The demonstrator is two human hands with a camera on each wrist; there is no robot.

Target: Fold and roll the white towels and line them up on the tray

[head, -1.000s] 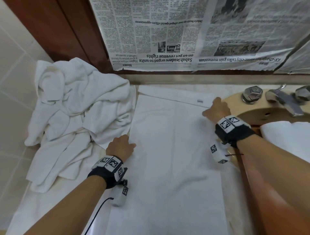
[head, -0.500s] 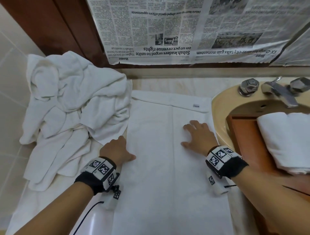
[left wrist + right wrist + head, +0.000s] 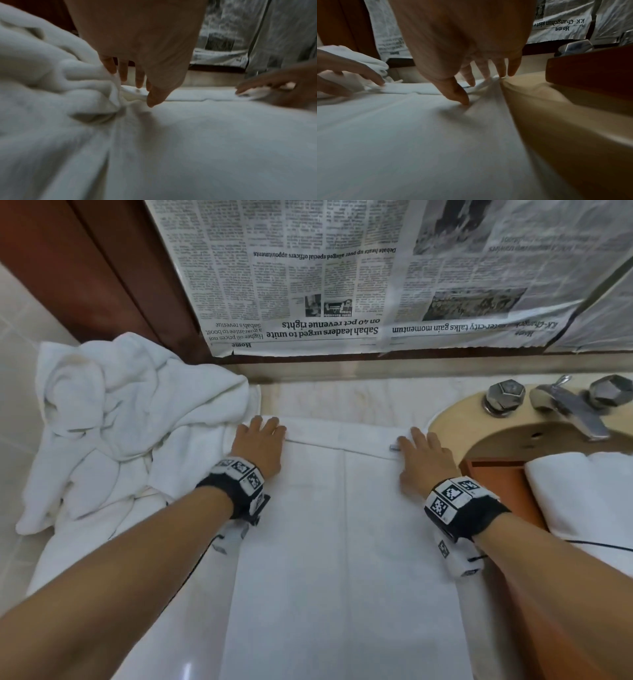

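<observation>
A white towel [image 3: 342,542] lies flat on the counter, folded into a long strip that runs away from me. My left hand [image 3: 260,440] lies with straight fingers on its far left corner, and my right hand [image 3: 423,455] lies the same way on its far right corner, beside the small label. In the left wrist view the left hand [image 3: 137,86] has its fingertips at the towel's [image 3: 205,135] far hem and its thumb on the cloth. The right wrist view shows the right hand [image 3: 479,83] touching the towel [image 3: 402,135] likewise. A rolled white towel [image 3: 582,494] lies on the wooden tray [image 3: 496,481] at the right.
A heap of crumpled white towels [image 3: 120,422] fills the counter's left side, against the left hand. The beige sink rim [image 3: 452,419] with faucet [image 3: 565,409] and two knobs sits at the right. Newspaper [image 3: 342,285] covers the wall behind.
Both hands have slid forward along the towel to its far edge: the left from the left side edge, the right from the middle to the far right corner.
</observation>
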